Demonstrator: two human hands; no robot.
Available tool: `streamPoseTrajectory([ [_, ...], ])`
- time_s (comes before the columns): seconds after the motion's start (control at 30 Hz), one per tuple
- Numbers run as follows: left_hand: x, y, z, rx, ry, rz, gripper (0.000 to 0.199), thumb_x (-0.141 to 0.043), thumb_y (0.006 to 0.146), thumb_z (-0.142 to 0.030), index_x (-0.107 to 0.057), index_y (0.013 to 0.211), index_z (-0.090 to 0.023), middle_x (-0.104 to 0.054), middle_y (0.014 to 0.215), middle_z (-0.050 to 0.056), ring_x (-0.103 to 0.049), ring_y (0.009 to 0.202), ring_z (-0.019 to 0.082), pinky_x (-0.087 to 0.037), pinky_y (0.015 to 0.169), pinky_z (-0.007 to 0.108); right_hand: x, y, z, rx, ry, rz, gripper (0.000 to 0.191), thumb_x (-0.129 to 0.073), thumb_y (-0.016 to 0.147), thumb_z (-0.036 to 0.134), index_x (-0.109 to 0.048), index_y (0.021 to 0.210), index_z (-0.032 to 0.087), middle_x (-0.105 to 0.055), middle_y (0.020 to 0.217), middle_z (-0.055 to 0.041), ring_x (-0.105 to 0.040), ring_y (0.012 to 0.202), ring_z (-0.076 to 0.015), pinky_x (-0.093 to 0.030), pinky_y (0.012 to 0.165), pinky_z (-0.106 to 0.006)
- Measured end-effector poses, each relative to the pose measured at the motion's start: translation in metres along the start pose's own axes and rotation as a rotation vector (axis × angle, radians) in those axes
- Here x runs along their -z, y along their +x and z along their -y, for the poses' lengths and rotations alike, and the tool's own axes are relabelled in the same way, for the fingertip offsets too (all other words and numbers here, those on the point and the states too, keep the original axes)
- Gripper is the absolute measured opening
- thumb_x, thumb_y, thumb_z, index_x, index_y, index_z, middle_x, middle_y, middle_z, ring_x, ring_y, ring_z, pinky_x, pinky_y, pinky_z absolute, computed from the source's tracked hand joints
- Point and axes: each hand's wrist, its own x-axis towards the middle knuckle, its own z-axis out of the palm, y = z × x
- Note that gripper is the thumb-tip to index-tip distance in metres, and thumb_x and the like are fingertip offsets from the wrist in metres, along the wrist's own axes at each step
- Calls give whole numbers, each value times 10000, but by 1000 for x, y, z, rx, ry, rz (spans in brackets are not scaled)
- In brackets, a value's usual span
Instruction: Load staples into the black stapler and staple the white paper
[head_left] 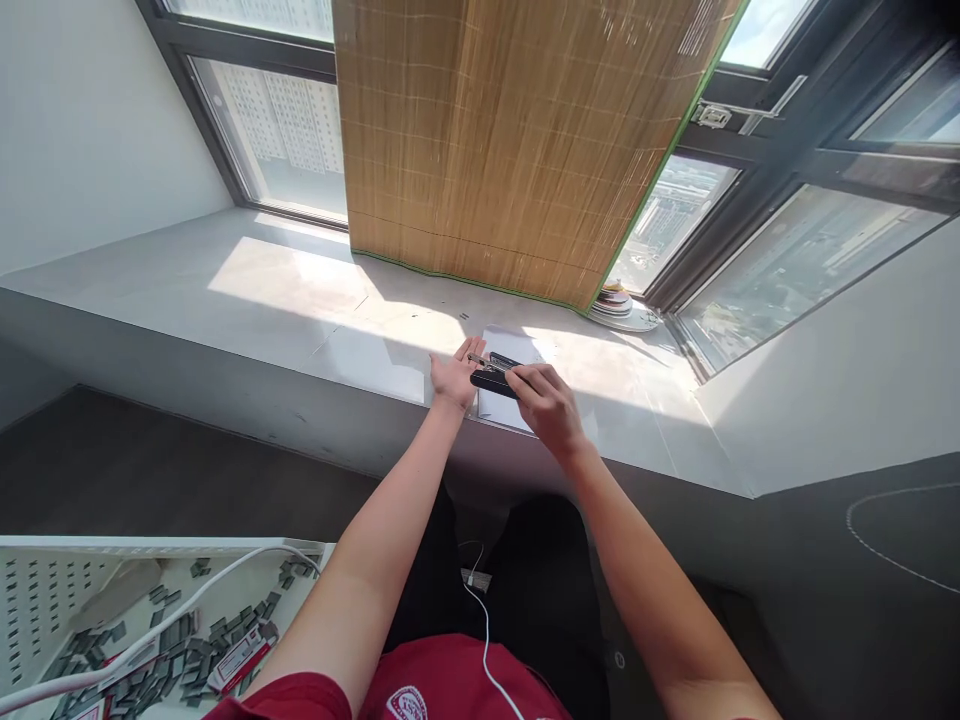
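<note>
My right hand (549,402) grips a black stapler (493,380) by its rear end, with its metal inner part showing. The stapler's front end is over the palm of my left hand (454,374), which is turned up with its fingers stretched out. Whether the stapler touches that palm I cannot tell. Beneath both hands, white paper (501,408) lies on the window sill.
A bamboo blind (480,140) hangs above the pale sill (285,330). Stacked plates (626,315) stand at its right back. Lower left, a white basket (187,545) holds many grey staple strips (214,640) and small boxes (244,655). A white cable (486,625) crosses my lap.
</note>
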Motion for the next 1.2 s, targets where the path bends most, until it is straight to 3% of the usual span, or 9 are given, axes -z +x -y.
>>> streamPoseTrajectory([
  [0.13, -4, -2, -1, -24, 25, 33, 896, -34, 1122, -662, -526, 1647, -130, -510, 1713, 220, -517, 1595, 317, -601, 1152, 501, -2, -4, 9, 91, -34, 64, 398, -498, 1083, 70, -772, 1322, 233, -797, 1185, -119, -705, 1142, -274, -623, 1048, -459],
  [0.27, 4, -2, -4, -109, 363, 84, 884, 14, 1116, -609, -530, 1654, -166, -522, 1714, 178, -503, 1603, 304, -547, 1214, 539, -2, -10, 7, -6, 72, 37, 409, -507, 1100, 143, -782, 1349, 315, -794, 1253, -92, -705, 1210, -289, -593, 1128, -505],
  [0.47, 21, 6, -6, -166, 561, 90, 789, -103, 1118, -579, -597, 1603, -200, -548, 1699, 149, -502, 1600, 294, -545, 1213, 539, -20, -14, -7, -619, 157, -282, 218, -714, 987, 390, -843, 1125, 279, -813, 1060, -112, -730, 999, -338, -623, 916, -524],
  [0.57, 23, 5, -6, -147, 576, 81, 787, -113, 1114, -594, -631, 1567, -211, -549, 1700, 145, -515, 1592, 293, -558, 1199, 523, -39, -24, -24, -943, 200, -274, 339, -808, 865, 530, -844, 1025, 234, -807, 930, -101, -729, 843, -320, -596, 813, -467],
  [0.67, 23, 1, -5, -118, 539, 135, 857, -51, 1104, -632, -654, 1531, -199, -523, 1722, 132, -497, 1607, 293, -547, 1220, 522, -52, -38, -37, -1037, 273, -174, 405, -826, 818, 606, -841, 984, 237, -807, 895, -88, -737, 845, -329, -584, 828, -465],
  [0.8, 24, -2, -3, -64, 549, 104, 881, -52, 1092, -668, -693, 1471, -196, -544, 1703, 147, -503, 1603, 308, -549, 1216, 531, -50, -43, -30, -925, 179, -148, 487, -837, 836, 641, -828, 1098, 230, -789, 1023, -128, -703, 981, -356, -597, 879, -502],
  [0.9, 26, -1, -2, -63, 523, 82, 838, -110, 1096, -663, -714, 1432, -187, -609, 1636, 177, -531, 1578, 321, -546, 1217, 547, -48, -21, -5, -648, 66, -203, 380, -744, 990, 467, -788, 1302, 254, -734, 1230, -162, -643, 1154, -368, -586, 989, -547],
  [1.03, 29, 3, -2, -83, 581, 80, 831, -176, 1072, -715, -721, 1412, -188, -668, 1557, 181, -561, 1544, 320, -545, 1222, 522, -73, 26, 29, -229, 260, 120, 434, -556, 991, 75, -833, 1215, 323, -762, 1220, -88, -671, 1111, -323, -580, 1020, -506],
  [1.2, 35, 8, -2, -95, 598, 74, 868, -157, 1065, -725, -737, 1404, -175, -700, 1500, 179, -572, 1530, 324, -553, 1207, 524, -106, 57, 34, -207, 332, 336, 406, -585, 871, -10, -861, 985, 265, -796, 1047, -82, -732, 999, -322, -600, 785, -446],
])
